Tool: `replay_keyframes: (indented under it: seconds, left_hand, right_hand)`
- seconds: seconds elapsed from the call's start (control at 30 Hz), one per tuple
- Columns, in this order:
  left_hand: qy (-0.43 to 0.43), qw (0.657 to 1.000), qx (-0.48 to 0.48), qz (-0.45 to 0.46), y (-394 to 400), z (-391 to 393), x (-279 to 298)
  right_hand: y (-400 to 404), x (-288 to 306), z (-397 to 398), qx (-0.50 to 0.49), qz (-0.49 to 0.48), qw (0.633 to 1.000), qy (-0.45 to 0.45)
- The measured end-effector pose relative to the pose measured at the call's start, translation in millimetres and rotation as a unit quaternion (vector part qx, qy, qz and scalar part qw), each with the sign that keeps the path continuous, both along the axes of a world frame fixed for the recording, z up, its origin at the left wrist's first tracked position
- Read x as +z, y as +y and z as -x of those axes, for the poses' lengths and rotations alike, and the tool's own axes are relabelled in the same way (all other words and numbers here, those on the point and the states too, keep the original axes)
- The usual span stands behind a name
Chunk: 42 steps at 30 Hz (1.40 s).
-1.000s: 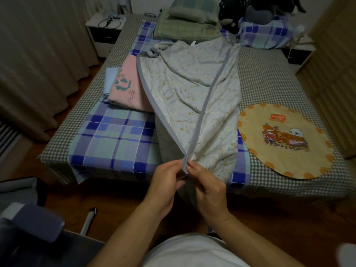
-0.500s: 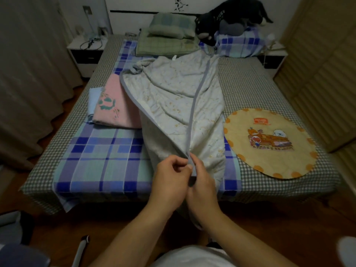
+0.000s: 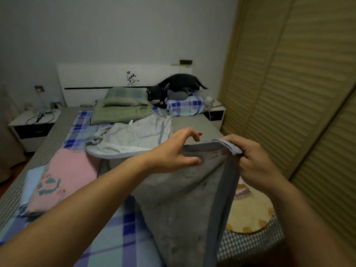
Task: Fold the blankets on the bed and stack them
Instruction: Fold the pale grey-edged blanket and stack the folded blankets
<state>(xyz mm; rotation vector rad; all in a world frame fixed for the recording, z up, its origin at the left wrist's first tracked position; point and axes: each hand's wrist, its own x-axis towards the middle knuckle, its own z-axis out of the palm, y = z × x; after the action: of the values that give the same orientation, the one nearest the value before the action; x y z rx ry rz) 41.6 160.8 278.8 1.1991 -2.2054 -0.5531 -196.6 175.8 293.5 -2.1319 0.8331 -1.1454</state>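
A grey blanket [image 3: 183, 199] with a blue-grey border hangs lifted over the bed [image 3: 119, 237], its far part still lying pale and crumpled toward the pillows. My right hand [image 3: 254, 162] grips a bunched corner of its border. My left hand [image 3: 173, 151] sits further left on the same top edge, which passes between its thumb and its loosely spread, curved fingers. A folded pink blanket [image 3: 71, 174] lies on a folded light blue one [image 3: 31, 182] at the bed's left side.
A round yellow mat [image 3: 248, 212] lies on the bed under my right hand. Green pillows [image 3: 123, 97], a plaid pillow and a black plush toy [image 3: 173, 89] are at the headboard. A slatted wardrobe [image 3: 298, 93] stands close on the right, a nightstand [image 3: 32, 124] far left.
Both hands have risen with the blanket and moved apart; the left hand has slid left along the edge and loosened. The view has tilted up toward the headboard.
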Motion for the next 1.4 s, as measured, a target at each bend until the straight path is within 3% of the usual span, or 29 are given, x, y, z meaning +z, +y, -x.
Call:
replay_keyframes:
  seconds: [0.07, 0.17, 0.33, 0.43, 0.53, 0.67, 0.8, 0.97, 1.17, 1.3, 1.4]
  left_hand:
    - [0.049, 0.998, -0.027, 0.021, -31.8, 15.3, 19.7]
    - [0.035, 0.995, -0.086, 0.049, -70.6, 31.5, 37.3]
    - [-0.005, 0.988, -0.148, -0.041, -140.0, 51.3, 53.8]
    - [0.009, 0.984, -0.146, -0.099, -181.9, 51.8, 59.1]
    - [-0.011, 0.989, -0.107, -0.1, -228.5, 30.9, 47.8]
    - [-0.011, 0.992, -0.066, -0.105, -269.7, 1.6, 25.9]
    - [-0.053, 0.996, -0.036, -0.062, -289.6, -11.5, 3.9]
    - [-0.041, 0.999, 0.002, 0.002, -309.3, -9.5, -10.7]
    - [0.006, 0.982, -0.067, -0.176, -299.3, -23.0, -29.4]
    - [0.06, 0.977, -0.093, -0.18, -283.1, -31.0, -37.7]
    - [0.073, 0.987, -0.012, -0.139, -294.8, -43.6, -35.0]
  right_hand:
    - [-23.2, 31.9, 19.9, 0.002, 0.014, 0.999, -0.029]
    - [-53.2, 67.5, 47.8, -0.022, 0.04, 0.999, -0.022]
    - [-89.2, 120.1, 72.8, -0.034, 0.051, 0.998, 0.02]
    - [-118.6, 146.9, 74.7, -0.132, 0.076, 0.988, -0.033]
    - [-159.0, 162.5, 79.3, -0.286, 0.07, 0.945, -0.142]
    - [-210.7, 160.2, 88.9, -0.437, 0.046, 0.886, -0.148]
    - [-241.1, 161.1, 80.0, -0.507, 0.052, 0.843, -0.172]
    - [-258.9, 148.1, 53.5, -0.456, 0.048, 0.845, -0.276]
    - [-302.4, 112.5, 70.5, -0.55, 0.044, 0.83, -0.082]
    - [-320.9, 86.8, 73.4, -0.555, 0.052, 0.823, -0.11]
    - [-327.2, 77.3, 67.7, -0.525, 0.001, 0.84, -0.136]
